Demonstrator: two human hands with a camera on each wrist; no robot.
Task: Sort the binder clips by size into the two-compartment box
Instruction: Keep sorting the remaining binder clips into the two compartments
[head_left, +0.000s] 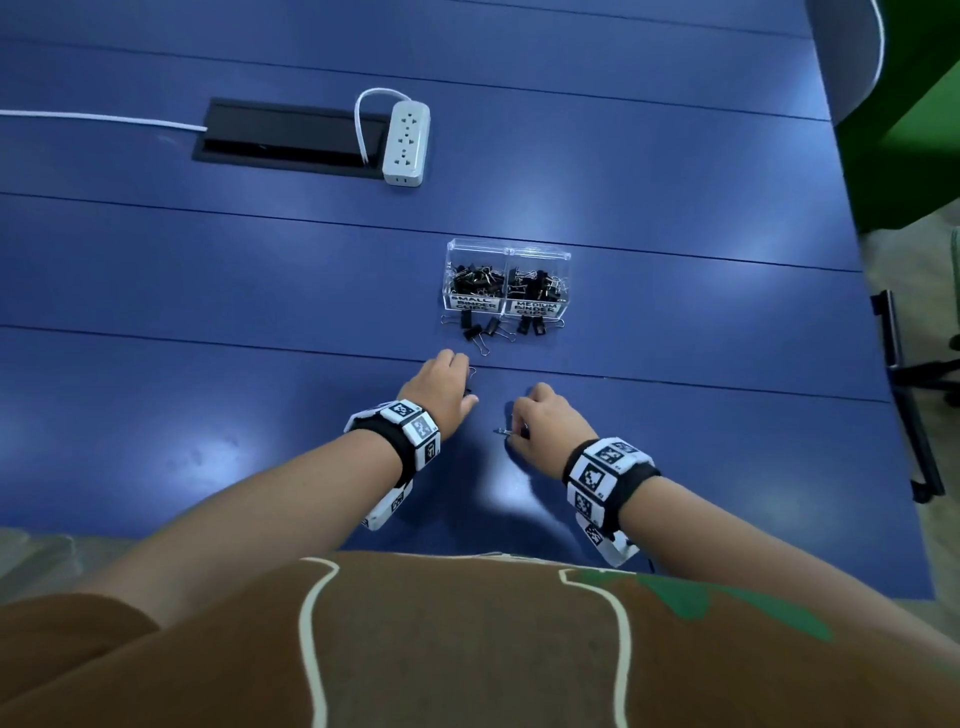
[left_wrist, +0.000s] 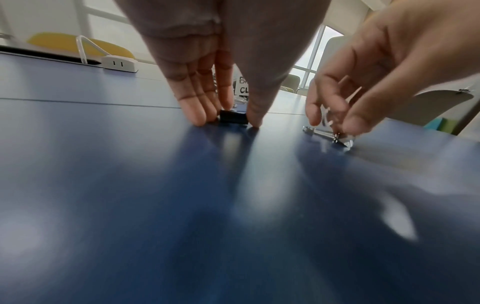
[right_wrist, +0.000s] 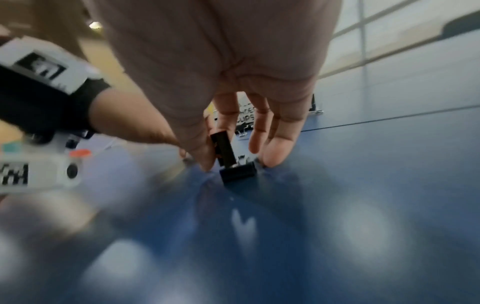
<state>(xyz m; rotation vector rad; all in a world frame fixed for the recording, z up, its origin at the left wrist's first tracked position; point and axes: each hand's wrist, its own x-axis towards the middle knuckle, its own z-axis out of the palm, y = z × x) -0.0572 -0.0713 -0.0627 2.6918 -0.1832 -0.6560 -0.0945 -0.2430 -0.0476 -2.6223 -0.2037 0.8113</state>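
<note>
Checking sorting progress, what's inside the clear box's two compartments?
Both compartments of the clear box hold black binder clips. The labels cover the lower layers, so counts stay hidden.

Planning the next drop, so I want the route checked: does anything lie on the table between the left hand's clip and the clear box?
Yes. Loose clips lie on the table against the box front, between it and the left hand pinching its clip. Nothing visible blocks a lifted route.

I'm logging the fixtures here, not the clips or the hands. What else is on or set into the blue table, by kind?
clear two-compartment box: 1
white power strip: 1
black cable hatch: 1
Total: 3
</note>
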